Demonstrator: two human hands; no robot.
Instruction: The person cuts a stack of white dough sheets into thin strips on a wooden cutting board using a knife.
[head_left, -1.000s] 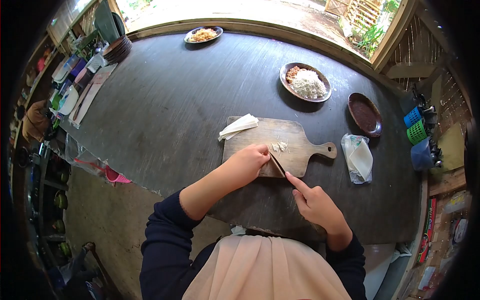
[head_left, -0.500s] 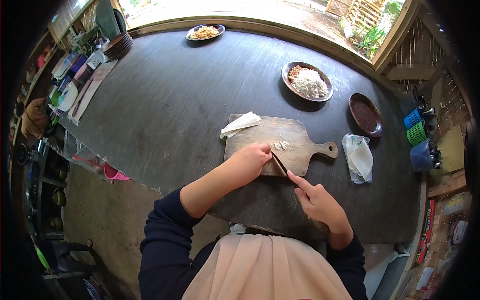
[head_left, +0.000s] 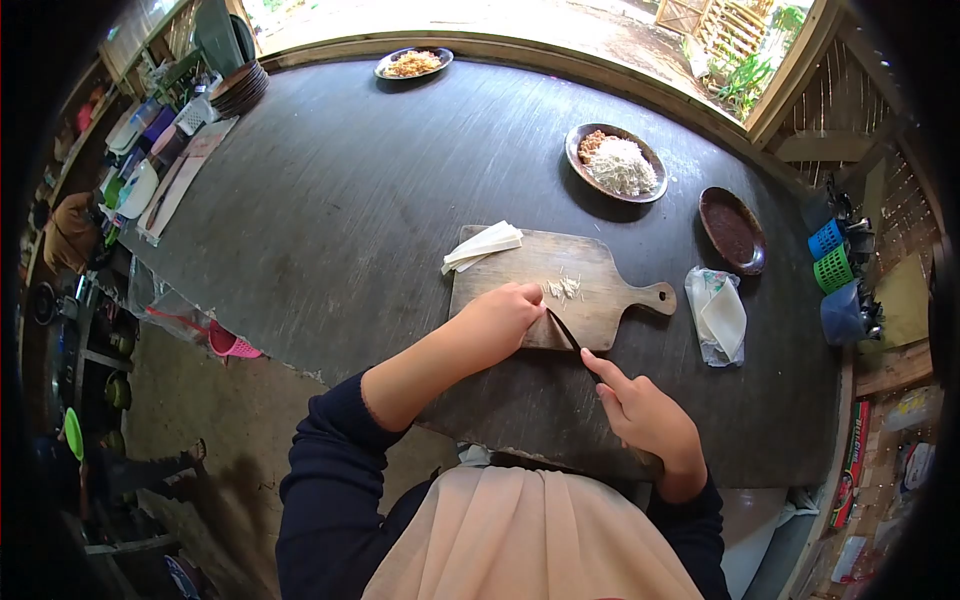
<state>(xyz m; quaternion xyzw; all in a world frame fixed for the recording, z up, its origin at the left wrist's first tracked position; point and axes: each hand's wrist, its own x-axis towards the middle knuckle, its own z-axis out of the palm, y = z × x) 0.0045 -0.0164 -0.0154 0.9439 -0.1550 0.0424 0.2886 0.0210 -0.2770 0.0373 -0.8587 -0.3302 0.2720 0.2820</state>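
Note:
My right hand (head_left: 648, 412) grips a dark-bladed knife (head_left: 567, 332) by its handle. The blade slants over the near part of a wooden cutting board (head_left: 590, 250), its tip beside my left fingertips. With fingers pressed together, my left hand (head_left: 508, 316) rests on the board; what it pinches is hidden beneath the fingers. Just beyond the fingertips lie small thin white slivers (head_left: 565, 288). A stack of white strips (head_left: 484, 246) sits at the board's far left corner, partly overhanging the edge.
Beyond the board stands a plate (head_left: 657, 190) of white shreds and brown bits. To the right are a brown oval dish (head_left: 733, 232) and white sheets in plastic (head_left: 718, 318). Another food plate (head_left: 446, 62) is at the back. A person (head_left: 72, 232) is at far left.
My right hand and the knife handle have shifted slightly right and toward me. My left hand has hardly moved. At lower left, another person's foot now reaches further onto the floor.

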